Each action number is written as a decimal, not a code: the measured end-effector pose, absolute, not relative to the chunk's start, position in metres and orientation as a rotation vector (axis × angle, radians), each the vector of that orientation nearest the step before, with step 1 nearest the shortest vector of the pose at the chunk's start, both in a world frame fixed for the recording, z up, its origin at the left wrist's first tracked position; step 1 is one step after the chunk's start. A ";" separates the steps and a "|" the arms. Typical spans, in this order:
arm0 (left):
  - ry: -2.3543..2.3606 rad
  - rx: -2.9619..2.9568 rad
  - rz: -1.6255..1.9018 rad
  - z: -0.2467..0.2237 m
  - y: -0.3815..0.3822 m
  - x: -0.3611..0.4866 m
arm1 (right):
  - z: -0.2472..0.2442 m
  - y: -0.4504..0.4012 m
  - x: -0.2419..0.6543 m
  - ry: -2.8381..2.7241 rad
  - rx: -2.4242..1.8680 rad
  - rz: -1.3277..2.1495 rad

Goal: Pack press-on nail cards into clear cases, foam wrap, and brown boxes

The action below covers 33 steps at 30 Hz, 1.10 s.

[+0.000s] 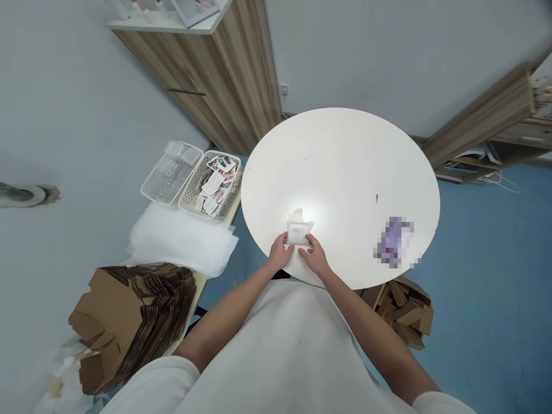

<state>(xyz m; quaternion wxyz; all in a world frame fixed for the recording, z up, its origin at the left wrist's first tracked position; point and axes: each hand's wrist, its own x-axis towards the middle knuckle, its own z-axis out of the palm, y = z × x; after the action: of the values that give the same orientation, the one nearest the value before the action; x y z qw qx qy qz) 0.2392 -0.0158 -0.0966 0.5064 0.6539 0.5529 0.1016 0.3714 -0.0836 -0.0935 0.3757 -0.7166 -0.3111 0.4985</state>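
From the head view, we grasp a flat, squarish packet (297, 233) of thin, translucent white wrap, its far edge crumpled, at the near edge of the smooth round counter (336, 161). Our left hand (280, 253) grips its left side with curled fingers; our right hand (314, 257) holds its right side. To the left, a perforated plastic basket (232, 197) contains printed cards (213, 183), and a shallower tray (157, 187) beside it holds clear plastic pieces (183, 152). Nearer lie soft white sheets (181, 238) and stacked brown cardboard (118, 310).
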 end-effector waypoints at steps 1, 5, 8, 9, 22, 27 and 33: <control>1.354 1.564 0.262 -0.096 -0.013 0.235 | -0.094 -0.078 0.368 -0.819 -1.828 1.294; 1.418 1.506 0.303 -0.091 0.008 0.215 | -0.096 -0.048 0.352 -0.905 -1.806 1.340; 1.445 1.481 0.317 -0.090 0.032 0.197 | -0.099 -0.020 0.337 -0.968 -1.804 1.341; 1.453 1.476 0.318 -0.090 0.041 0.190 | -0.100 -0.010 0.331 -0.982 -1.807 1.342; 1.342 1.670 0.320 -0.105 0.149 0.136 | -0.093 0.097 0.269 -0.917 -1.905 1.272; 1.301 1.680 0.288 -0.106 0.165 0.135 | -0.092 0.110 0.262 -0.877 -1.934 1.246; 1.239 1.650 0.270 -0.103 0.166 0.131 | -0.095 0.109 0.259 -0.931 -1.943 1.207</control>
<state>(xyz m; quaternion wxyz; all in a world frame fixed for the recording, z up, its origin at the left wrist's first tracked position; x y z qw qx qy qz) 0.1310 0.1655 -0.1026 0.5058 0.6841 0.5134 0.1118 0.2589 0.1090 -0.0947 0.3297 -0.7427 -0.3560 0.4614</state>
